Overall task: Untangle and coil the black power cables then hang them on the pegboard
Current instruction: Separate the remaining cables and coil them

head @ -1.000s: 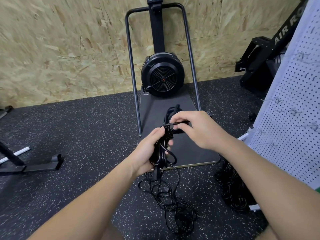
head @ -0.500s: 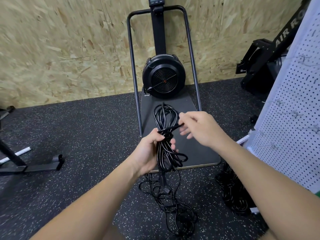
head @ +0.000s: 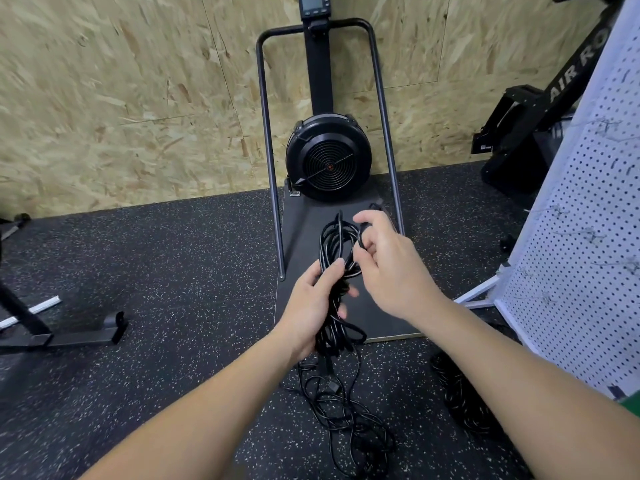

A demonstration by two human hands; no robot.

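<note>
My left hand grips a bundle of coiled black power cable around its middle, loops standing up above the fist. My right hand is just right of the loops and pinches a strand of that cable between thumb and fingers. More of the black cable hangs below my left hand into a loose tangle on the floor. A second heap of black cable lies on the floor to the right. The white pegboard with wire hooks stands at the right edge.
A black fan exercise machine with a tubular frame and flat base stands straight ahead against the chipboard wall. Another black machine sits at the back right. A black metal stand foot lies at the left on the speckled rubber floor.
My right hand has moved up and to the right of the coil, carrying a strand over the top loops. The coil in my left hand stands taller than a second ago.
</note>
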